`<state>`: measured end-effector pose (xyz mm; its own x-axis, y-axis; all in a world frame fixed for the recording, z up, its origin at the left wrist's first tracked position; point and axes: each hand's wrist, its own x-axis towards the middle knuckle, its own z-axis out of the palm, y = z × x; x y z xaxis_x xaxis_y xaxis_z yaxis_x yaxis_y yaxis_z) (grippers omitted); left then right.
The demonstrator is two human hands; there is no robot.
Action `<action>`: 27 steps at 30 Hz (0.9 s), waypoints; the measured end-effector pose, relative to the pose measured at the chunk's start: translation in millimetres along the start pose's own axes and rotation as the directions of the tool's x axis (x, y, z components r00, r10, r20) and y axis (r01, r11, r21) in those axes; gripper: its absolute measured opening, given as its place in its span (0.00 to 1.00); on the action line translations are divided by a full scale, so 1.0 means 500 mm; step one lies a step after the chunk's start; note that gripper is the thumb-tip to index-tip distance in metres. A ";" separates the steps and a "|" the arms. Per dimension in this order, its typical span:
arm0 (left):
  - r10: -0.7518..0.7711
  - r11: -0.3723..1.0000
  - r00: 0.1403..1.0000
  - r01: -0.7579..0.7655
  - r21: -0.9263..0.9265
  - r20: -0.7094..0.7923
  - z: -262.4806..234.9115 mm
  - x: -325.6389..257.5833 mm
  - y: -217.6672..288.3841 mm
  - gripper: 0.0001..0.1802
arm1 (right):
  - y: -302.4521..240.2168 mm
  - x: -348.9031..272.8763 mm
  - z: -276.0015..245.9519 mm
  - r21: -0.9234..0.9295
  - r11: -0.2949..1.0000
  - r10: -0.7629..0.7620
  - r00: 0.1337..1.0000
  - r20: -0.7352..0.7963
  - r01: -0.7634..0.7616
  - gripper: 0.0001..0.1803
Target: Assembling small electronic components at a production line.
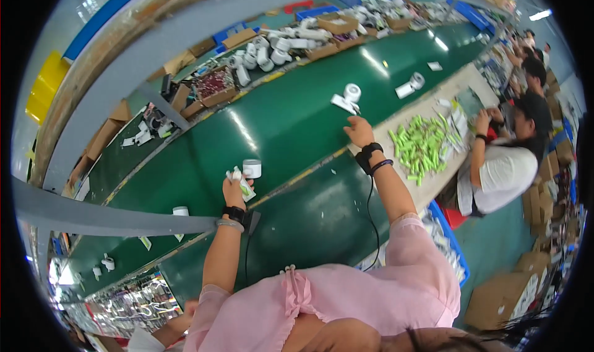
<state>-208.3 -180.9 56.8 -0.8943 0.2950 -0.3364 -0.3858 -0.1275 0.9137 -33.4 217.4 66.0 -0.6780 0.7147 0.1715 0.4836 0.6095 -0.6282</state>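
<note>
White cylinder parts travel along the green conveyor belt (291, 123) that runs across the room, and the person in the pink top stands over it with both arms stretched out. Their left hand (234, 188) is closed around a small white piece with a green tube (242, 184) tucked against it, held just above the belt; a white cylinder (252, 168) stands upright on the belt right beside those fingers, to their right. The right hand (359, 131) reaches further up the belt, fingers curled loosely downward, and I cannot tell whether its grip holds anything. Just beyond its fingertips lies a white roller assembly (347, 97) on the belt, close but seemingly not touched. Both wrists carry dark bands, and a thin black cable hangs from the right one.

Further along the belt sits another white roller pair (411, 85) and a small white slip (435, 66). To the right of the belt runs a pale worktop (433, 182) bearing a heap of green tubes (422, 146). A co-worker in a white shirt (502, 176) sits at it, hands raised near the far end of the heap. On the far side of the belt, cardboard boxes (216, 92) and clusters of white rollers (266, 54) line the edge. A grey metal beam (105, 219) crosses the near left, with one more white cylinder (180, 211) showing just above it.
</note>
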 end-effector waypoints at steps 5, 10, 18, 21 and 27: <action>0.426 0.802 0.851 -0.199 0.563 -0.308 -0.104 0.106 -0.143 0.16 | 0.118 0.154 0.061 0.050 0.994 0.098 0.995 -0.037 -0.096 0.33; 0.654 0.579 0.746 -0.382 0.721 -0.130 -0.002 -0.048 -0.086 0.26 | 0.053 0.167 0.093 -0.469 0.878 0.100 0.995 -0.007 -0.091 0.24; -0.248 0.933 0.911 0.133 0.333 0.329 0.072 -0.289 0.009 0.18 | 0.113 0.203 0.124 0.096 0.925 0.318 0.889 0.329 -0.367 0.23; -0.390 0.907 0.796 0.244 0.343 0.463 0.068 -0.344 0.043 0.21 | -0.004 0.118 0.080 0.538 0.633 0.252 0.805 0.537 -0.557 0.21; 0.426 0.442 0.747 -0.664 0.602 0.511 0.067 -0.419 0.132 0.38 | -0.184 -0.163 -0.019 0.678 0.362 -0.057 0.711 0.701 -0.639 0.13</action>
<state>-38.7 -219.5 195.4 -0.7163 0.6498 0.2542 0.5600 0.3181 0.7650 -17.4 106.3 116.9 -0.8977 0.2332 -0.3739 0.2328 -0.4694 -0.8517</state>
